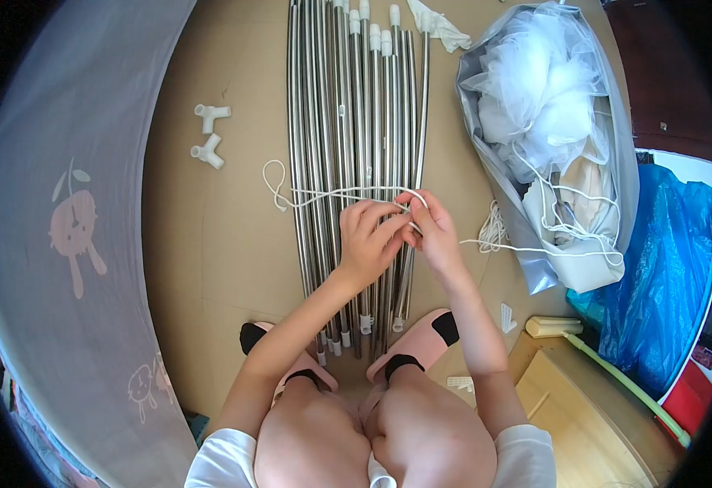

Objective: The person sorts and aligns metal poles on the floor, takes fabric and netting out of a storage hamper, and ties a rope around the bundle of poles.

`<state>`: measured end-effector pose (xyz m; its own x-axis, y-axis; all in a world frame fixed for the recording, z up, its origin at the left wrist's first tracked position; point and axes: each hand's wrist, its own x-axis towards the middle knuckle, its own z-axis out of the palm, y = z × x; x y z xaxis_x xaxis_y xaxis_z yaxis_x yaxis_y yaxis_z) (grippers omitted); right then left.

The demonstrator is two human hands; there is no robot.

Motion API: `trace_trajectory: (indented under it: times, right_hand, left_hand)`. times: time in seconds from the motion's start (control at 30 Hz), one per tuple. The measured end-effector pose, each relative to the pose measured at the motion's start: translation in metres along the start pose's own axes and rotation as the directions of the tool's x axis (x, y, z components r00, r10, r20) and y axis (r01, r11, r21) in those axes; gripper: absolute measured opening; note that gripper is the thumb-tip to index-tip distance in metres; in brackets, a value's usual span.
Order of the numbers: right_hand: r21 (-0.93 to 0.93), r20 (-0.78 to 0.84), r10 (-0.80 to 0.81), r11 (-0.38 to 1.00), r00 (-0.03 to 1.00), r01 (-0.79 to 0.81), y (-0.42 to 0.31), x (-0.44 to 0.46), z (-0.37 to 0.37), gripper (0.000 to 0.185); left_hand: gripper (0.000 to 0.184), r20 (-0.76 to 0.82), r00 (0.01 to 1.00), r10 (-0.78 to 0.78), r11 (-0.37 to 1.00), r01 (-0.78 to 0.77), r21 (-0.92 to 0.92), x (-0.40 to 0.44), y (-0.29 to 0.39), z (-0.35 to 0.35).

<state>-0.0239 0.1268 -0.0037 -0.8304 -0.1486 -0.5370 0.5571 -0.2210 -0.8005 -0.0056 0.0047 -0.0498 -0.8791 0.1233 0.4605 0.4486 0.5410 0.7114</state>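
A thin white cord [323, 193] crosses over a bundle of long metal tubes [323, 122] on the floor, its looped end lying to the left. My right hand [433, 232] pinches the cord between thumb and fingers, above the right side of the bundle. Close against it, my left hand [368, 241] is closed, its fingertips meeting at the cord where some of it is hidden. Several tubes carry white plastic end caps [375, 37]. From the right hand the cord trails toward a small coil [494, 228].
Two white plastic connectors [212, 118] lie left of the tubes. At right sit a grey bag [470, 106] holding white netting [527, 81], and a blue plastic bag [657, 260]. Grey rabbit-patterned fabric [112, 73] hangs at left. My slippered feet [421, 342] flank the tube ends.
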Motion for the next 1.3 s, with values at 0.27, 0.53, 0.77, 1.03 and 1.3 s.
trace_trajectory:
  times: [0.27,0.53,0.77,1.03,1.3]
  right_hand:
    - [0.014,-0.022,0.010,1.000,1.000,-0.010,0.010,-0.005,-0.006,0.014]
    - [-0.043,-0.272,0.029,0.998,0.962,-0.043,0.037,-0.011,-0.013,0.012]
    - [0.233,-0.205,0.324,0.933,0.924,-0.276,0.068,-0.008,-0.016,0.009]
    - [0.210,0.080,0.522,0.824,0.849,-0.526,0.080,0.001,-0.012,0.008]
    - [0.176,0.086,0.521,0.831,0.849,-0.528,0.088,-0.003,-0.014,0.019]
  left_hand:
    - [0.025,0.086,0.983,0.163,0.977,-0.148,-0.156,0.013,-0.016,-0.003]
    - [0.012,0.220,0.972,-0.081,0.957,0.137,-0.257,-0.005,-0.015,-0.004]
    - [0.009,0.406,0.813,-0.416,0.629,0.581,-0.518,-0.015,-0.017,-0.001]
    - [0.008,0.747,0.517,-0.418,0.367,0.848,-0.382,-0.011,-0.027,-0.010]
    - [0.016,0.833,0.430,-0.347,0.132,0.902,-0.411,-0.008,-0.043,-0.012]
